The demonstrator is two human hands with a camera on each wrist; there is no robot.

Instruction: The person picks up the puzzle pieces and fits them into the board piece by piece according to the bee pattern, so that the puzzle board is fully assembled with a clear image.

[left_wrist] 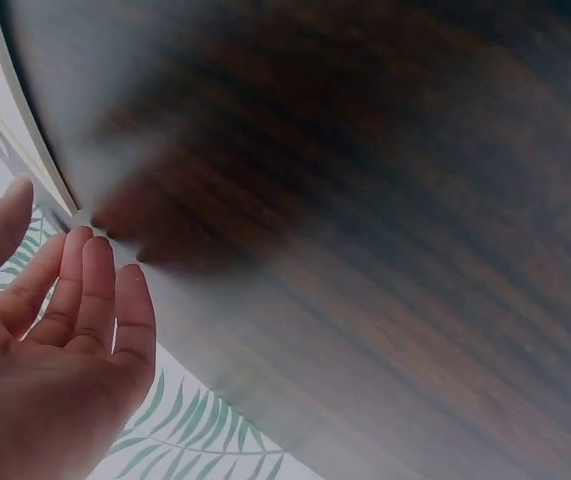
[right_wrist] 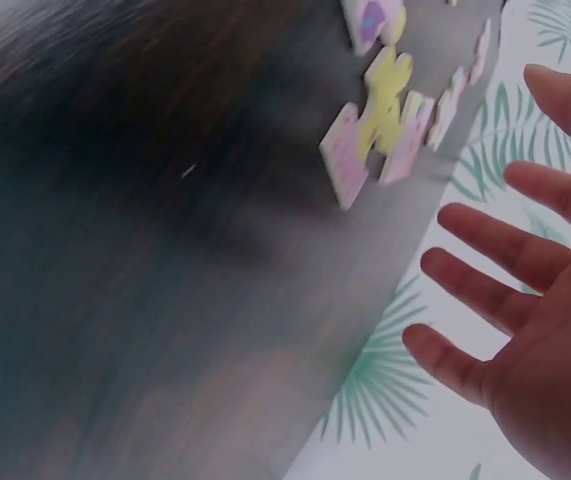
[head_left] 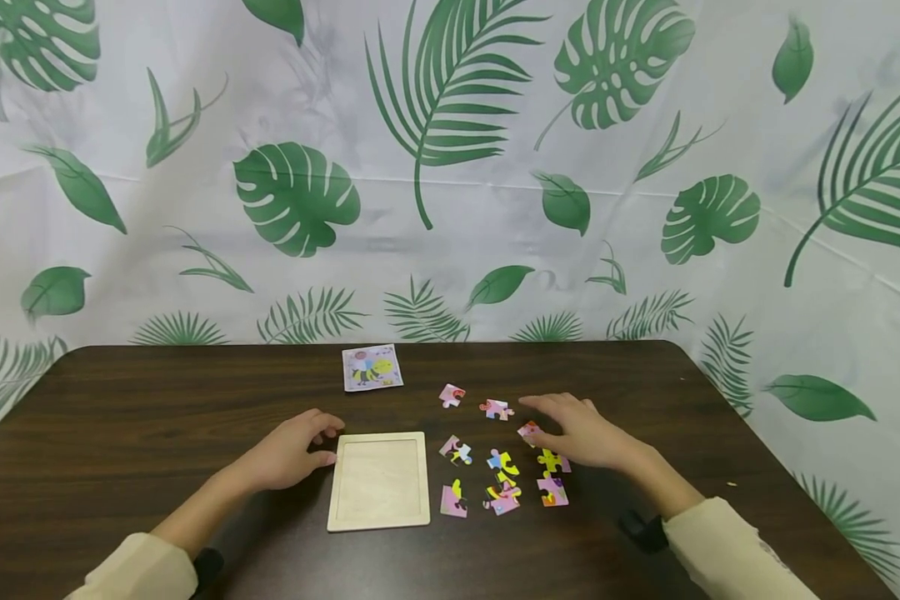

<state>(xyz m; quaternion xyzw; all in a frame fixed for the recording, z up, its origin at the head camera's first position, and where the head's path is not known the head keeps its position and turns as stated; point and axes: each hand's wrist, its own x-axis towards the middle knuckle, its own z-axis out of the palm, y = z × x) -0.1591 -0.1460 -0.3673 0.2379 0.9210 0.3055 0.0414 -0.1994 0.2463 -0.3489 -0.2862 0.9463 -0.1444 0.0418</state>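
My left hand lies beside the upper left corner of a square wooden puzzle tray, its fingers loosely bent and holding nothing. In the left wrist view the tray's pale edge runs close to the fingertips; whether they touch cannot be told. Over the right side of the loose jigsaw pieces hovers my right hand, fingers spread and nothing in them. It partly covers a pink and red piece. Close by are a yellow piece, also seen in the right wrist view, and a pink-purple piece.
Behind the tray lies a square picture card with a bee on it. Several other jigsaw pieces are spread right of the tray. The dark wooden table ends at a leaf-patterned cloth.
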